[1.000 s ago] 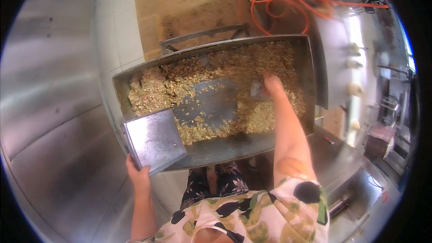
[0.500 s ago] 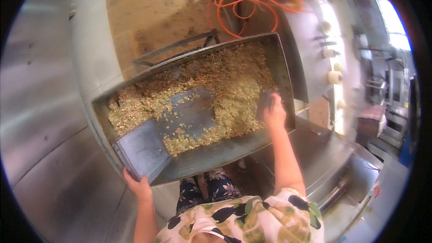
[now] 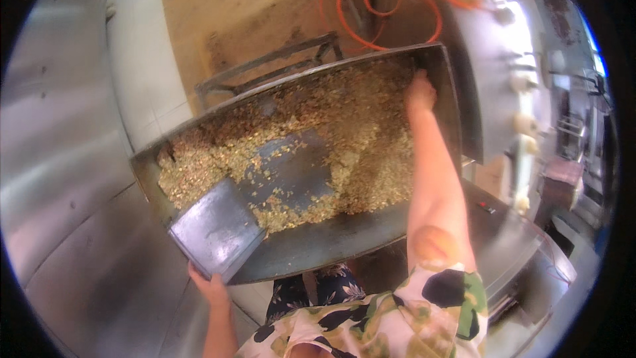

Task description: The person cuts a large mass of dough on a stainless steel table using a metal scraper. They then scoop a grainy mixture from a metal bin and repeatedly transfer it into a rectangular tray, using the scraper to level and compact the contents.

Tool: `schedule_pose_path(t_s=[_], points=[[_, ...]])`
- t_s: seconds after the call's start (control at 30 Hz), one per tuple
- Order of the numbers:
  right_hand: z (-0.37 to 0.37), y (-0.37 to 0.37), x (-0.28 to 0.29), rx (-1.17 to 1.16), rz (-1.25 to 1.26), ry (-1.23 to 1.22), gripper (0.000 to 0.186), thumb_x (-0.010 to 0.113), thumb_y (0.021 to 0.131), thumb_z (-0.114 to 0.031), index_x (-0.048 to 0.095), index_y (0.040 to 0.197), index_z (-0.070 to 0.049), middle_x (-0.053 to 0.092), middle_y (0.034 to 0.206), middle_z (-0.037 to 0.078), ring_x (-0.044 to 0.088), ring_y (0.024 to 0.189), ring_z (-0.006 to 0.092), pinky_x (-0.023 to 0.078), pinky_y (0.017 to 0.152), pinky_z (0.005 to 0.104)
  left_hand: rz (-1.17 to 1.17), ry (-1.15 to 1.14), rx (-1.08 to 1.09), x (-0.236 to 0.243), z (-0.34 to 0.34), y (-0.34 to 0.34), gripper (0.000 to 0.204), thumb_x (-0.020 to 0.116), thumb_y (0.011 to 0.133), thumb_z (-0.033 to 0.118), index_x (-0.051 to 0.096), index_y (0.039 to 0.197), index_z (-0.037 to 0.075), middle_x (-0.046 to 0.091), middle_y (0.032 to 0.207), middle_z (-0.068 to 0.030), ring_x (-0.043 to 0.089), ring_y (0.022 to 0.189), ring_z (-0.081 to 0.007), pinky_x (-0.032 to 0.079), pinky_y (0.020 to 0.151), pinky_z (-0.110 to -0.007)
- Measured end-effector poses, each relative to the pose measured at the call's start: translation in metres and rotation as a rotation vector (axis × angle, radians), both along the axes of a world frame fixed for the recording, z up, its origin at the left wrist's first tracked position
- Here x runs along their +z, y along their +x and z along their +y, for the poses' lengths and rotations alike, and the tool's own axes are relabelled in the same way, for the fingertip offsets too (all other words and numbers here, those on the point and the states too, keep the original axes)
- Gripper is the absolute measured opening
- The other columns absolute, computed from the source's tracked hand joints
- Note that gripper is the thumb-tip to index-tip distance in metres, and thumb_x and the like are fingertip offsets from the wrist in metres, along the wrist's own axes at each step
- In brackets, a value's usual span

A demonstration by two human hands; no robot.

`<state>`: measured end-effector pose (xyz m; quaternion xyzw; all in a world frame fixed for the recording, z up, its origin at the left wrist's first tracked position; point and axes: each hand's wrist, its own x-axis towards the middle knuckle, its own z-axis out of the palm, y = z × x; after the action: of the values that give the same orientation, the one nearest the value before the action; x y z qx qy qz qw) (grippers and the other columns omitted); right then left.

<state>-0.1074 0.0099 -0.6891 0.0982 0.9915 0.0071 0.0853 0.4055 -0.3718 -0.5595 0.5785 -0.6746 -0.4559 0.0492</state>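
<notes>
A large metal trough (image 3: 331, 242) holds a thick layer of loose, light-brown bits like chopped nuts or grain (image 3: 285, 219), with bare metal showing in its middle. My left hand (image 3: 211, 285) grips the lower edge of a grey rectangular metal pan (image 3: 217, 229), which rests tilted over the trough's near left corner. At the far right corner my right hand (image 3: 420, 95) is closed among the bits. It holds a flat scraper, whose blade is almost wholly hidden now and showed more plainly half a second ago.
Beyond the trough stand a dark metal frame handle (image 3: 271, 63) and a brown sheet of cardboard (image 3: 232, 13) on the floor. A coiled orange hose (image 3: 437, 23) lies at the far right. Steel panelling (image 3: 59, 159) lines the left side. Machinery (image 3: 570, 126) on the right is blurred.
My right hand has moved away from me, from the trough's right side to its far right corner. My left hand and the pan stay at the near left corner. The view has shifted slightly.
</notes>
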Motion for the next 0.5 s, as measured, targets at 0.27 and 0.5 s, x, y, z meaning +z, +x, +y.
schedule_pose_path(t_s=[0.27,0.5], points=[[0.003,-0.011,-0.013,0.027,-0.124,-0.092,0.045,0.060,0.081,-0.013,0.050,0.122,0.002,0.063,0.104,0.027,0.060,0.097,0.0436,0.049,0.084,0.0497,0.114,0.093,0.110,-0.055,-0.025,-0.050,0.068,0.046,0.070,-0.003,0.034,0.137,-0.003,0.047,0.130,-0.0168,0.045,0.121,-0.0284,0.031,0.105,-0.036],[0.002,-0.021,-0.021,-0.058,-0.214,-0.111,0.049,0.059,0.082,-0.013,0.049,0.128,0.000,0.058,0.120,0.024,0.055,0.112,0.0396,0.046,0.093,0.0448,0.123,0.280,-0.022,-0.129,-0.018,-0.148,0.062,0.041,0.072,-0.007,0.039,0.133,-0.002,0.053,0.123,-0.0158,0.050,0.115,-0.0285,0.037,0.099,-0.033]])
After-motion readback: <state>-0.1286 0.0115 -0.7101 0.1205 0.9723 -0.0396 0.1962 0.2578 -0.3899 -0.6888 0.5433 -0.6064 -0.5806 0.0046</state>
